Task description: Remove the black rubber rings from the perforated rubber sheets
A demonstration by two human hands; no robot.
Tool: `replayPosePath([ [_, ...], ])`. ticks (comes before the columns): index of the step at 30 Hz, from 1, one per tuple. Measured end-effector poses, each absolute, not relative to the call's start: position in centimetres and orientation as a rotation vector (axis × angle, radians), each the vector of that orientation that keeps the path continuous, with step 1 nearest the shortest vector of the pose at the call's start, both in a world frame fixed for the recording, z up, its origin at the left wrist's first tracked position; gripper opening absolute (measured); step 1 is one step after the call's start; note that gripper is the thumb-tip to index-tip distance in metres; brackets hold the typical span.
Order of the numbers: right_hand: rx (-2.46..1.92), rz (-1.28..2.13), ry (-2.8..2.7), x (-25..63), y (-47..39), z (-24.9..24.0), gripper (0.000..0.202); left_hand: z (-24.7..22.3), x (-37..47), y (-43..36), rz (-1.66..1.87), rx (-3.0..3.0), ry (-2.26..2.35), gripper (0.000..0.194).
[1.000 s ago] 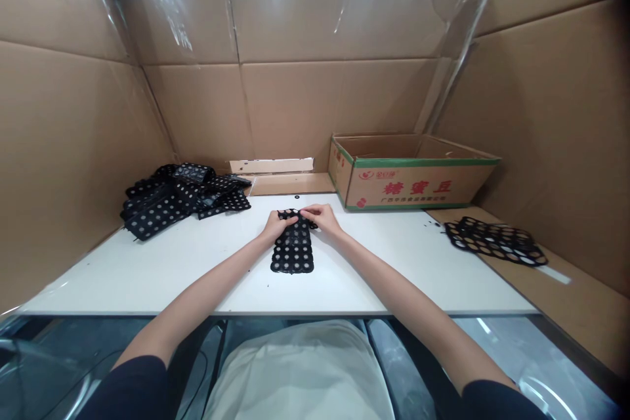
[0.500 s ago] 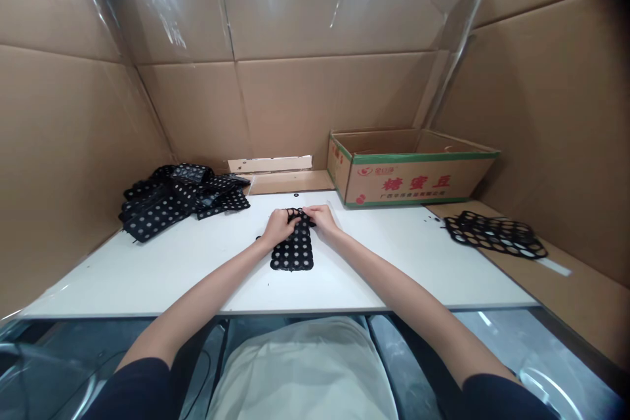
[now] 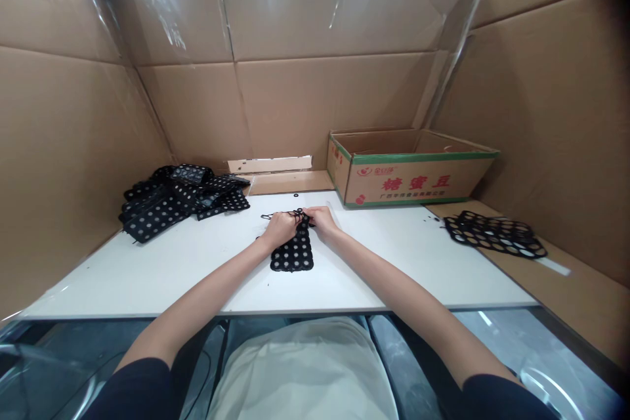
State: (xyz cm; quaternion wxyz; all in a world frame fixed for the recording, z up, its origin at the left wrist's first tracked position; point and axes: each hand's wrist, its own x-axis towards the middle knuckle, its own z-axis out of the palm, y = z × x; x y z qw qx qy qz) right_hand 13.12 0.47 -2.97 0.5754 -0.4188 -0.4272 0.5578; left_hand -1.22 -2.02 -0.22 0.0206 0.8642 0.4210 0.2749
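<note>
A black sheet with rows of pale round dots lies on the white table in front of me. My left hand is closed at its upper left part, the fingers curled over the edge. A thin black looped strip sticks out to the left beyond that hand. My right hand pinches the sheet's top right corner. Between the two hands, small black rings show at the top edge. My fingers partly hide the sheet's upper end.
A pile of similar dotted black sheets lies at the left. An open cardboard box with green edging stands at the back right. Black lattice pieces with large holes lie at the right on cardboard. Cardboard walls enclose the table.
My left hand has turned and closed further over the sheet's top edge, and the thin looped strip now juts out to its left. The right hand has hardly moved.
</note>
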Motion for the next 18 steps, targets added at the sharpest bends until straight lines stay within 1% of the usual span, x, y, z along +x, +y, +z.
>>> replayPosePath([
  [3,-0.968,1.284,-1.073,13.4,0.3,-2.4,0.03,-0.2,-1.3,-2.0,1.057,2.412,1.303,0.015],
  [7,-0.934,1.144,-1.253,13.9,0.2,-1.6,0.031,-0.5,-1.6,-1.5,1.273,2.043,1.304,0.009],
  [9,-0.918,1.087,-1.316,14.1,0.2,-1.5,0.031,-0.7,-1.8,-1.2,1.278,1.958,1.299,0.011],
  [12,-0.926,1.064,-1.315,14.0,0.4,-1.8,0.031,-0.7,-1.9,-1.0,1.225,1.979,1.258,0.014],
  [18,-0.917,1.156,-1.055,14.1,1.1,-2.1,0.033,-0.2,-1.3,-1.9,1.179,2.134,1.205,0.009],
])
